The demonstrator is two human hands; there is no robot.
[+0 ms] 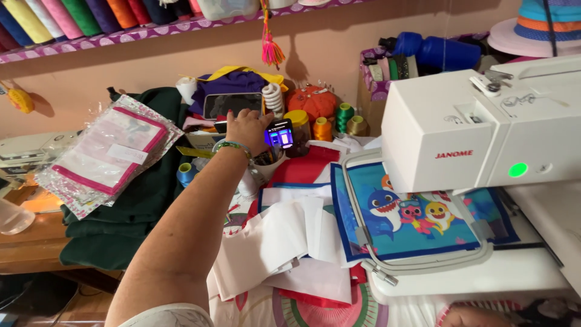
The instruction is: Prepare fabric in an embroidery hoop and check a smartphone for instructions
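**Left hand stretched to the small lit device among the sewing clutter**

In the head view, the left hand [247,129] was stretched out to the middle of the frame, its fingers loosely curled with the thumb side against a small dark device [279,134] whose screen glowed purple-blue. Whether the grip had actually closed on the device could not be told; contact was all that showed. The step in hand looked like reaching for the device, and a firm hold would call for the fingers to wrap round its body without knocking the thread spools [322,128] just beside it. The device stood upright, above a cup of pens [266,162], on the crowded desk [36,245].

At the right of the frame a white embroidery machine [460,130] sat over a hoop [423,261] holding blue cartoon-shark cloth [399,221]. The right hand [469,316] barely showed at the bottom edge, its grip hidden.
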